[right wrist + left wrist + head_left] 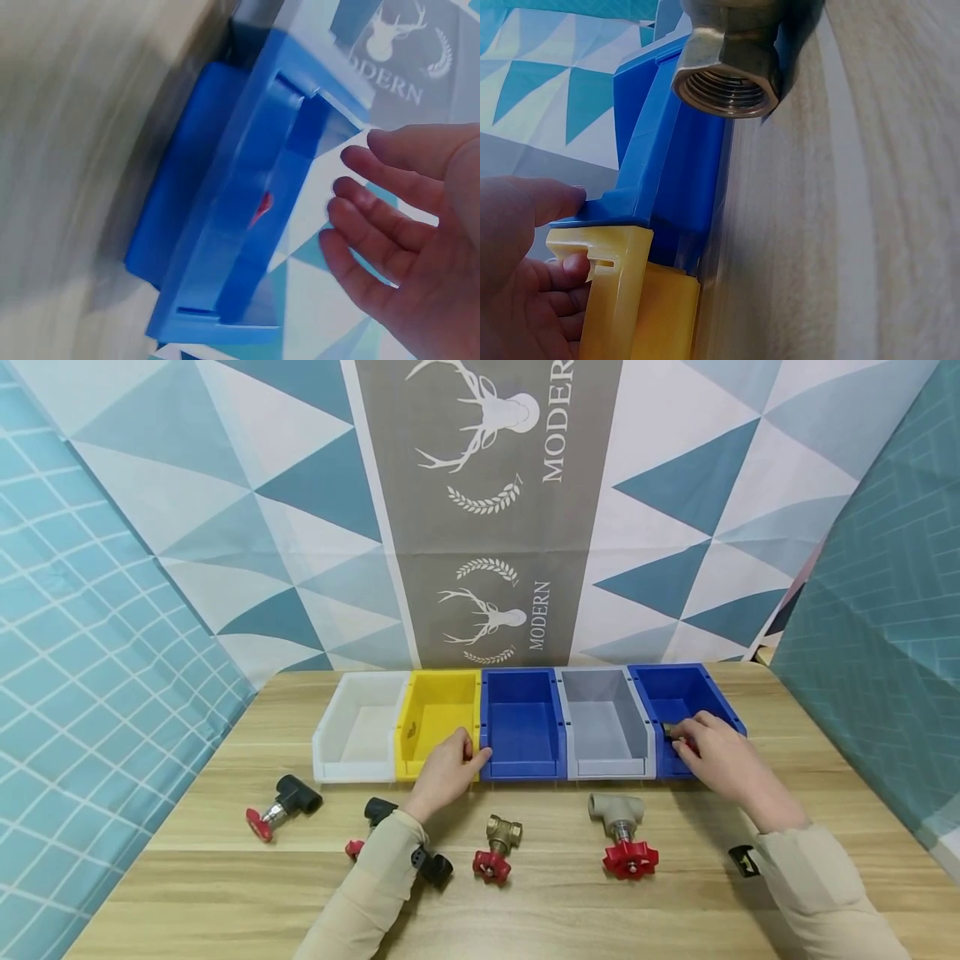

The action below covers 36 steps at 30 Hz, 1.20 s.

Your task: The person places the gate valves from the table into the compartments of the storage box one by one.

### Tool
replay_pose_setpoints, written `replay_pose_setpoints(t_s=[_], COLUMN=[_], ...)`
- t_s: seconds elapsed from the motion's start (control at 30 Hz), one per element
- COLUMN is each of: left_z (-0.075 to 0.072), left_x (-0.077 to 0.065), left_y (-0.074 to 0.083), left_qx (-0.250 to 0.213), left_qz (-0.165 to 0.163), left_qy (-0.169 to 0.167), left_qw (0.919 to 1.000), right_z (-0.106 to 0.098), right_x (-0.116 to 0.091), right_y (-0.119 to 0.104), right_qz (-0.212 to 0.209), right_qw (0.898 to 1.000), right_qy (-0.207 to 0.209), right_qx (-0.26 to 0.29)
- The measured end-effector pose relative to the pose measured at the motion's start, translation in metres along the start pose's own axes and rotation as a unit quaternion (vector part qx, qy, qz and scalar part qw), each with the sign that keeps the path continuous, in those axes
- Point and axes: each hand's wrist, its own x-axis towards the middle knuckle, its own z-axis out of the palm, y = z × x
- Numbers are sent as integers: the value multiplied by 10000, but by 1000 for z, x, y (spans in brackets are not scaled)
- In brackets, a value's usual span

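Well, from where I stand the right hand [716,756] hangs over the front of the end blue bin [671,687], its fingers loosely bent and, as the right wrist view has it, with nothing between them. Just by the fingertips a brass fitting [668,729] shows at that bin's front left, mostly covered by the hand, and a red piece [262,208] shows inside; whether the two belong together I can't tell. I'd guess the fitting is heavy for its size, stiff and hard to hurt, though smooth metal might slide, so a pinch across its body would serve best. The left hand [447,768] curls its fingers over the front corner of the yellow bin [441,693], thumb on the neighbouring middle blue bin [522,768]; that plastic looks light and likely to shift if tugged. Near that hand, on the worktop [555,910], lies a brass valve [504,831], its red wheel [492,867] toward the person: I'd take it round the body, as the wheel could turn in the grip. The grey valve [618,810] seems bulkier, probably easiest held around its wide pipe
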Motion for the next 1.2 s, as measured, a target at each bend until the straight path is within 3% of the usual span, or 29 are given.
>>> replay_pose_setpoints(t_s=[0.27,0.87,1.2], left_z=[1,1,2], left_x=[2,0,0], left_y=[1,0,-1], left_qx=[11,1,-11], left_qz=[61,36,15], left_qy=[18,44,26], left_qw=[10000,10000,10000], right_z=[0,8,13], right_x=[-12,-32,-42], right_y=[-21,-61,-79], right_qz=[-467,-1188,-1274], right_qw=[9986,9923,9875], right_qy=[233,-21,-805], right_qx=[44,348,464])
